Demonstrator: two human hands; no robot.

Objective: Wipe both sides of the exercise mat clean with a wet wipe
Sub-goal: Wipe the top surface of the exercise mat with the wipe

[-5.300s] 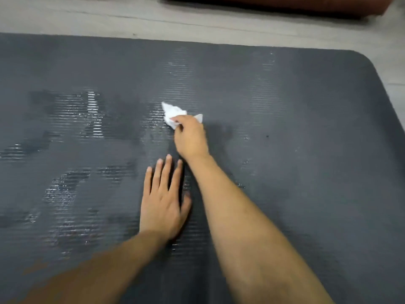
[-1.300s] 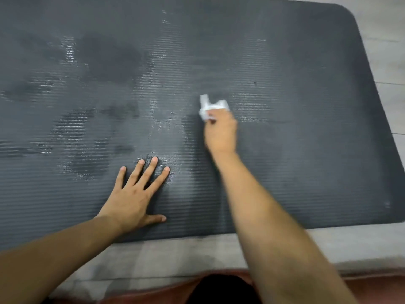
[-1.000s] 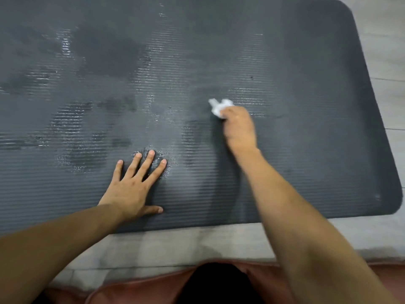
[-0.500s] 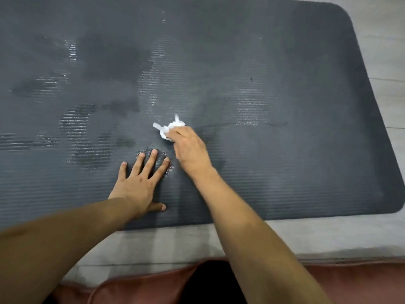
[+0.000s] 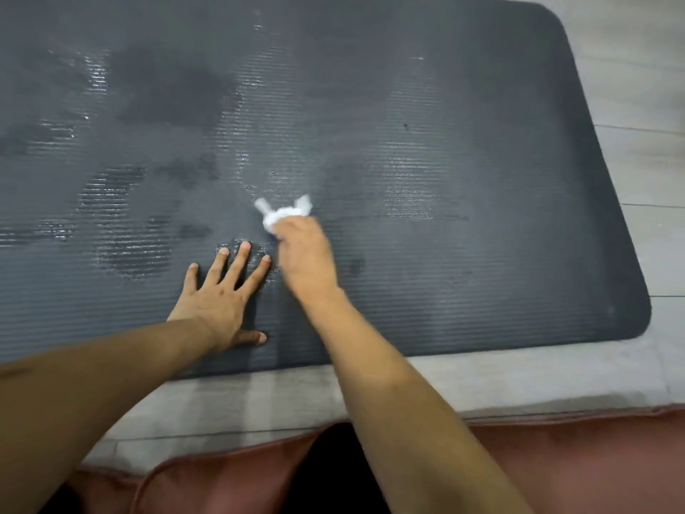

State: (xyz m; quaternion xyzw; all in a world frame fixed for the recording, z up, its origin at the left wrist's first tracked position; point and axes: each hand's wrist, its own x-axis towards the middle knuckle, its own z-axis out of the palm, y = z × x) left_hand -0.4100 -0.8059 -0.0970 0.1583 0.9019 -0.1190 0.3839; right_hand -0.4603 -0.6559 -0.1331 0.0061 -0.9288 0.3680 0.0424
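Note:
A dark grey ribbed exercise mat (image 5: 463, 142) lies flat on the floor and fills most of the view, its right end with rounded corners. Shiny wet streaks and darker damp patches cover its left and middle. My right hand (image 5: 305, 254) presses a crumpled white wet wipe (image 5: 283, 213) onto the mat's middle; the hand is blurred by motion. My left hand (image 5: 218, 298) rests flat on the mat just left of it, fingers spread, near the mat's front edge.
Light grey floor (image 5: 637, 105) shows to the right of the mat and along its near edge. A reddish-brown cushion (image 5: 574, 465) runs along the bottom of the view, under my arms.
My right hand swept the wipe left from the mat's middle right to beside my left hand, and now sits slightly right of that spot. The left hand stayed planted.

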